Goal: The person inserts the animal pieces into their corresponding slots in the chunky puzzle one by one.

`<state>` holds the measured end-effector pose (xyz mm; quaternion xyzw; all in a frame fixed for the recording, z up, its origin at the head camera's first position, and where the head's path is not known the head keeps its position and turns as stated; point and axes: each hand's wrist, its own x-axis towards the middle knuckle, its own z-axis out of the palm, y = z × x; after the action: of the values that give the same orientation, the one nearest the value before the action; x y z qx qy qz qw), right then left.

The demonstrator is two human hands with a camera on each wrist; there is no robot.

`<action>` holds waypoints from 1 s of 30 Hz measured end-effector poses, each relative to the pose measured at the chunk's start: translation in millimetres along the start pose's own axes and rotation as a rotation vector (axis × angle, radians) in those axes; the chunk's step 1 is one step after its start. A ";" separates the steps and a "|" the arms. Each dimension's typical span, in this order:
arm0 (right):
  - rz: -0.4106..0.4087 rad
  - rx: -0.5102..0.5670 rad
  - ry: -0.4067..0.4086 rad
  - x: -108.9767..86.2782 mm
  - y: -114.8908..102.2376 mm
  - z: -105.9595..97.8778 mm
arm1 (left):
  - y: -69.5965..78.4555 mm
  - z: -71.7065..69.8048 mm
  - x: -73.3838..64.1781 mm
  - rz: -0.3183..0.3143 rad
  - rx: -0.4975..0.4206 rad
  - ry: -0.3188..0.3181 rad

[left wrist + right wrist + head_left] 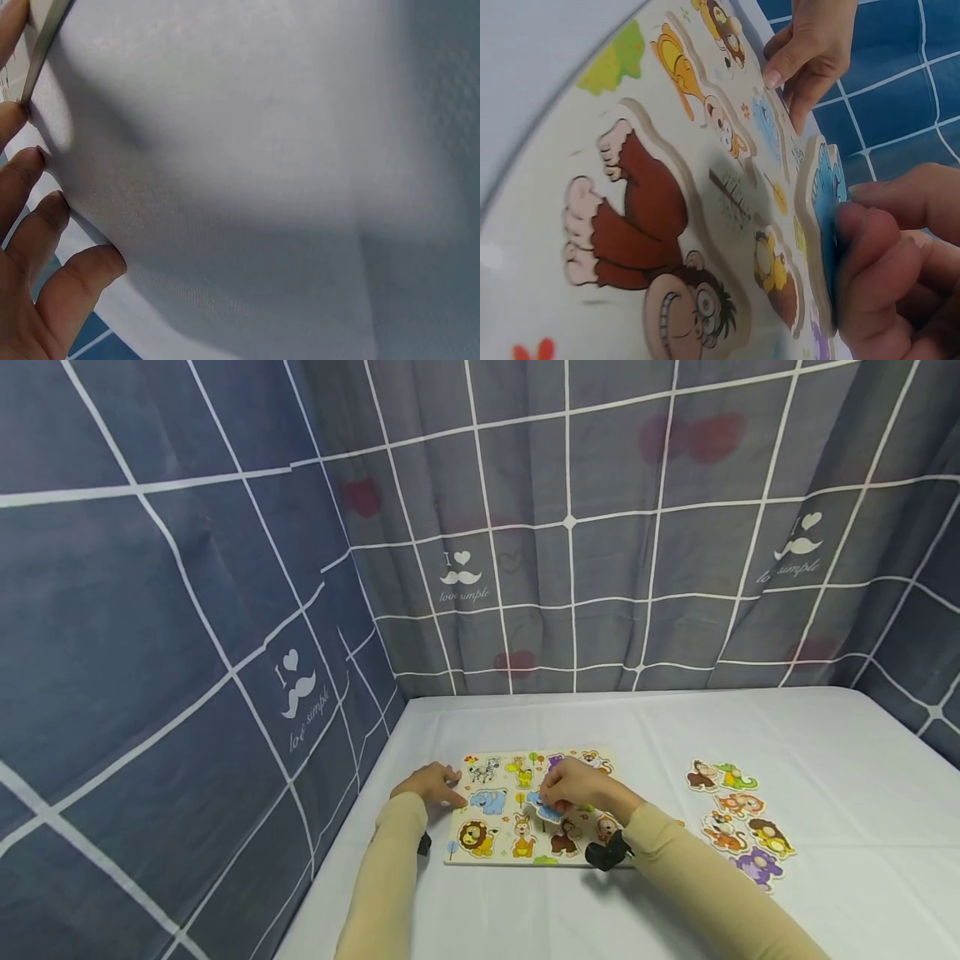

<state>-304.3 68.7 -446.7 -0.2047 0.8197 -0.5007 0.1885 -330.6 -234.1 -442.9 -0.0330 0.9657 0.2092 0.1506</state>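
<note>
Curtain point(525, 468): dark, with white lines, standing behind the desk and at its sides.
Desk point(525, 914): has a white cloth on top. The board lies flat on it.
Board point(504, 843): full of animal pictures. The monkey picture point(641, 217) sits down in a hollow with wooden edges.
Loose animals point(726, 832): in a bunch on the desk, to the right of the board and apart from it. One is purple, one is green.
Left hand point(429, 783): at the board's left edge, fingers spread, gripping no piece. Its touch there should help stop the board sliding; a light press is enough.
Right hand point(576, 783): pinching the blue piece with thumb and fingers.
Blue piece point(546, 812): over the middle of the board, tipped up. I can't tell if it touches. Fingers hide part of its picture. To do this well, hold it by the rim, tip it flat, turn it till its edge matches a hollow, then push softly. Pushing while it's crooked could jam it.
</note>
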 end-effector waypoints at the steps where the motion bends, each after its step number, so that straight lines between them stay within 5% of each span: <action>1: -0.003 0.003 -0.003 1.0 -0.5 0.2 | -0.6 0.5 -0.2 0.000 -0.004 -0.001; 30: -0.045 -0.089 -0.025 28.0 -17.0 25.0 | 2.2 -2.7 -3.7 0.023 0.000 -0.016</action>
<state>-312.6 28.3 -445.0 -0.2375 0.8339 -0.4653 0.1781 -328.0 -233.3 -438.5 -0.0202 0.9647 0.2112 0.1559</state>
